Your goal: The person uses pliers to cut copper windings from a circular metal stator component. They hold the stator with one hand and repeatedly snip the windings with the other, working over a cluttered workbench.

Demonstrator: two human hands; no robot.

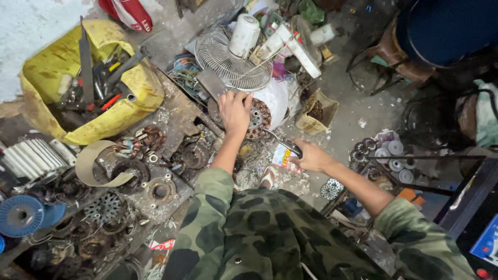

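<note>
A big yellow tub (140, 83) sits at ten o'clock, full of dark tools (96, 83). A round wire fan guard (228, 59) lies at twelve o'clock, with a white fan part (244, 32) on top of it. At nine o'clock there is a grey metal block with ribs (31, 158). A blue spool (22, 215) lies at eight o'clock. Rusty round metal parts (155, 189) cover the dirty bench between them. A small cardboard box (316, 111) stands at one o'clock. Little shiny discs (391, 155) lie on the floor at three o'clock.
</note>
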